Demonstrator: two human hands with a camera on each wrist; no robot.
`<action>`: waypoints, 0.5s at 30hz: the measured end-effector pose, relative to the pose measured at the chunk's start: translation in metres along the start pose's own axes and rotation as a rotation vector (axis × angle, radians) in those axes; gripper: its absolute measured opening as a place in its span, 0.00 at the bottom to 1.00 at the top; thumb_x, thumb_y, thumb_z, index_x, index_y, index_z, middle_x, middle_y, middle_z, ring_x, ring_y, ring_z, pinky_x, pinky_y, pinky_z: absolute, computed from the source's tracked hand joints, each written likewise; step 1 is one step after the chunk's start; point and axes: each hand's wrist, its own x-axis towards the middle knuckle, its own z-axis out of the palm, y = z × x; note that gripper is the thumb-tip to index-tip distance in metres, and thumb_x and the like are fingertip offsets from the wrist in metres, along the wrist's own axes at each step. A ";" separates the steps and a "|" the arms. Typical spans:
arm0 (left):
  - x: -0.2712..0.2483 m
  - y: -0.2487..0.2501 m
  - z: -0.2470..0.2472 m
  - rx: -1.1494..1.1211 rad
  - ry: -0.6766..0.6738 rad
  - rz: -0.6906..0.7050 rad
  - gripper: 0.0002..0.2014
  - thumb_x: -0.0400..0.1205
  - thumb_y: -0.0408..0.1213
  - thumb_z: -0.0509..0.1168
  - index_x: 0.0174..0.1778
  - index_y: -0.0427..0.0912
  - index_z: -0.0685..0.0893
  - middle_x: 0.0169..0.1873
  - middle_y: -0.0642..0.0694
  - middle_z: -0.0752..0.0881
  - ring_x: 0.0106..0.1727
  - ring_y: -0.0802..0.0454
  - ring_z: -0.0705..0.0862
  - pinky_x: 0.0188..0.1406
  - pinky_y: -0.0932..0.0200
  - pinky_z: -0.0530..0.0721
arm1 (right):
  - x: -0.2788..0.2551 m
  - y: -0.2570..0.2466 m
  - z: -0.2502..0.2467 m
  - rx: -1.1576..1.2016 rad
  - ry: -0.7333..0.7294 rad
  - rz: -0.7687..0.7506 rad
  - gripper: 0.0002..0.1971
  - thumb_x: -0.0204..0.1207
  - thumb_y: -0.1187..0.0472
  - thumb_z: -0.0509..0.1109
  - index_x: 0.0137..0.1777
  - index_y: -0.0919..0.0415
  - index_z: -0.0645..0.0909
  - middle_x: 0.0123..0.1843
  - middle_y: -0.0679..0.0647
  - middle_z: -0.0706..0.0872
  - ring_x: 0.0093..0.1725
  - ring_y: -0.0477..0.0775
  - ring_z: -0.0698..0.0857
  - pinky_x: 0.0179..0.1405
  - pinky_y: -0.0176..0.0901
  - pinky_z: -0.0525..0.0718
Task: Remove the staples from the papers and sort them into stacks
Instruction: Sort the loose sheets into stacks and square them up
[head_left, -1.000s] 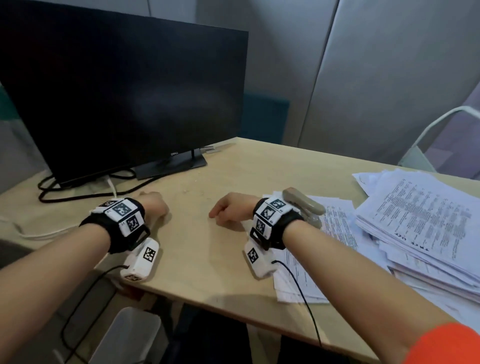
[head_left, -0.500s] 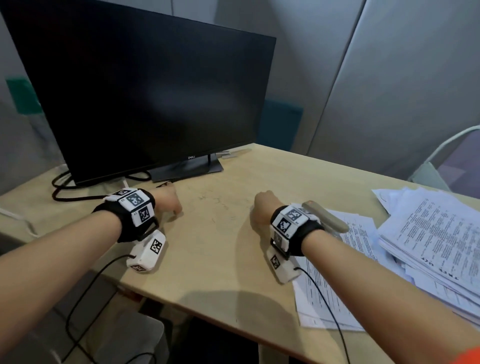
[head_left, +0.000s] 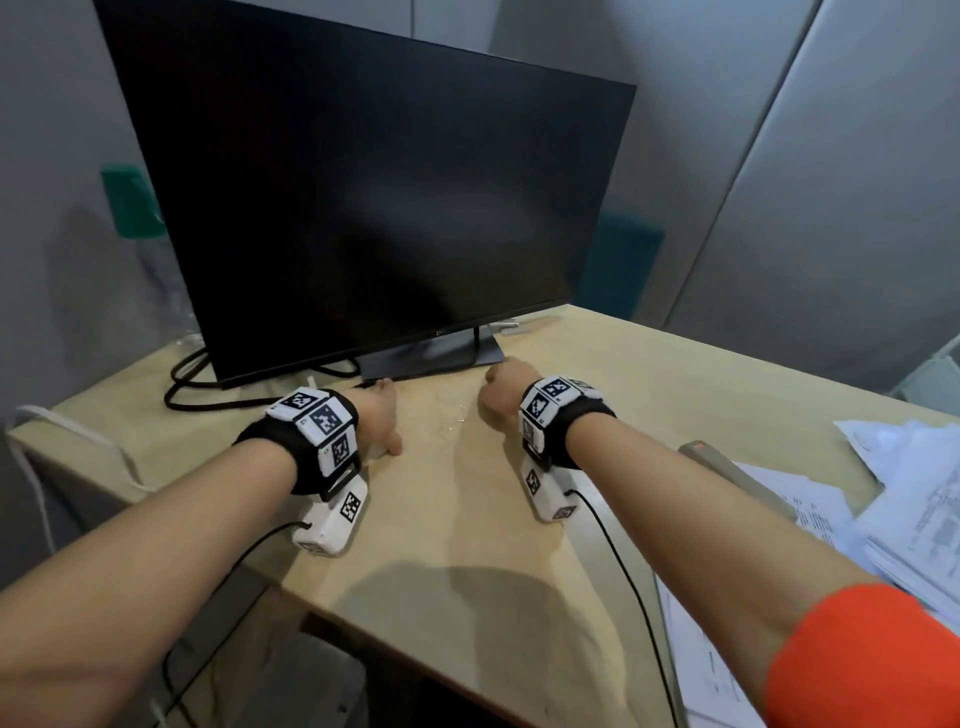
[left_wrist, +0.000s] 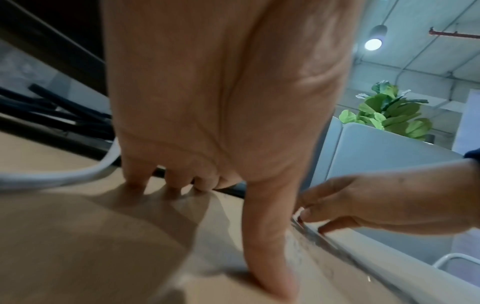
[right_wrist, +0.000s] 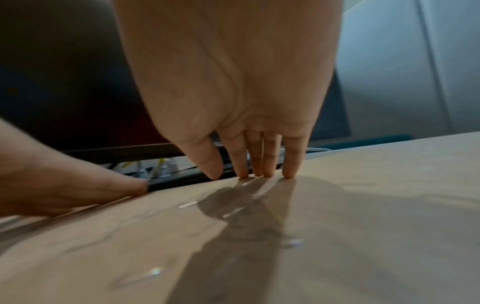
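Fingertips (right_wrist: 288, 172) of the right hand (head_left: 501, 387) are planted on the bare wooden desk (head_left: 441, 519), fingers straight and close together, nothing held. That's plain in the right wrist view, where small loose staples (right_wrist: 187, 204) are seen glinting on the wood just in front of the hand's shadow. In the head view they show only as faint specks between the hands.

Same deal on the other side: the left hand (head_left: 379, 421) is spread on the desk, thumb (left_wrist: 267, 257) pressed flat and pointed back toward the camera, the other fingertips set down on the wood, nothing gripped. The two hands are kept near each other but apart, both just in front of the base of a dark Dell monitor (head_left: 363, 208). Black cables (head_left: 208, 384) are looped on the desk under its left edge, and a white cable (left_wrist: 64, 179) is draped past the left hand.

Further out to the right, a grey stapler-like tool (head_left: 737, 478) is left lying on a sheet beside the right forearm; which tool it is can't be made out. The papers (head_left: 914, 519) are piled in a messy printed heap at the desk's right edge, well apart from both hands. An orange sleeve (head_left: 857, 660) is seen on the right arm.
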 end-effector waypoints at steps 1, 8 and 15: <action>-0.001 0.000 0.001 0.023 -0.015 0.009 0.53 0.80 0.53 0.68 0.82 0.30 0.37 0.84 0.36 0.52 0.83 0.39 0.60 0.78 0.47 0.62 | -0.002 -0.009 0.001 -0.036 -0.001 -0.061 0.18 0.80 0.62 0.61 0.66 0.67 0.80 0.68 0.62 0.79 0.66 0.63 0.79 0.62 0.47 0.78; 0.001 -0.011 0.002 -0.038 -0.114 0.000 0.61 0.76 0.57 0.71 0.82 0.40 0.28 0.85 0.39 0.43 0.85 0.43 0.49 0.82 0.47 0.55 | -0.002 -0.070 0.009 -0.122 -0.032 -0.374 0.27 0.77 0.67 0.64 0.78 0.60 0.73 0.75 0.58 0.74 0.74 0.58 0.74 0.70 0.48 0.75; -0.009 -0.008 -0.002 -0.018 -0.169 0.066 0.55 0.79 0.54 0.68 0.83 0.43 0.29 0.83 0.41 0.34 0.85 0.41 0.41 0.82 0.46 0.48 | -0.015 -0.063 0.011 -0.294 -0.066 -0.468 0.21 0.73 0.66 0.72 0.68 0.59 0.81 0.66 0.58 0.80 0.64 0.61 0.81 0.62 0.50 0.81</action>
